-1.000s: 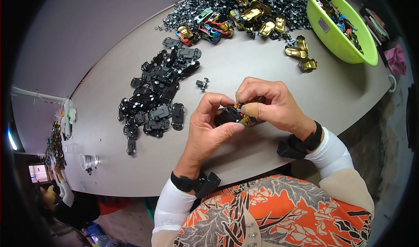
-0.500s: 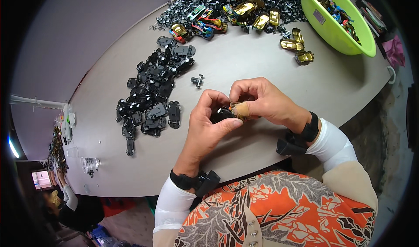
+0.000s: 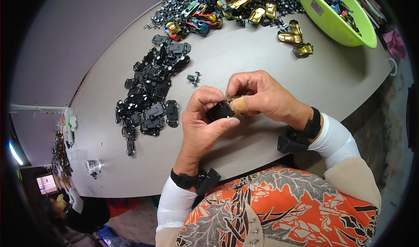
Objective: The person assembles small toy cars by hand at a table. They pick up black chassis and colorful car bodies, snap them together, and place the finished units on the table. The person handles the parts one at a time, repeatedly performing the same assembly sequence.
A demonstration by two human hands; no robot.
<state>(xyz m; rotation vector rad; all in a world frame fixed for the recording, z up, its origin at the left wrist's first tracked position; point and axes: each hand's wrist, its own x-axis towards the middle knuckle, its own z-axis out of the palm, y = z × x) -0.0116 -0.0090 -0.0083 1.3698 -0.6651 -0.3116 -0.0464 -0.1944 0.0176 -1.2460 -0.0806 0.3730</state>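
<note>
Between my two hands, over the near part of the table, is a small toy car with a black chassis (image 3: 219,111). My left hand (image 3: 201,118) grips the black part between thumb and fingers. My right hand (image 3: 258,94), with a tan bandage round its thumb, pinches the other end, where a bit of golden and orange body shows. My fingers cover most of the car. Just beyond my left hand lies a loose wheel-and-axle piece (image 3: 193,77). To the left spreads a heap of black toy car chassis (image 3: 150,87).
Toy cars with golden and coloured bodies (image 3: 203,22) lie before a big pile of small black wheel parts (image 3: 174,11). A few golden cars (image 3: 291,37) sit near a green basin (image 3: 336,26) of car bodies. A clear cup (image 3: 92,166) stands far left, near another person (image 3: 72,207).
The black chassis has turned in my hands, so more of its dark flat side shows. My hands have shifted slightly, and the whole view has moved a little.
</note>
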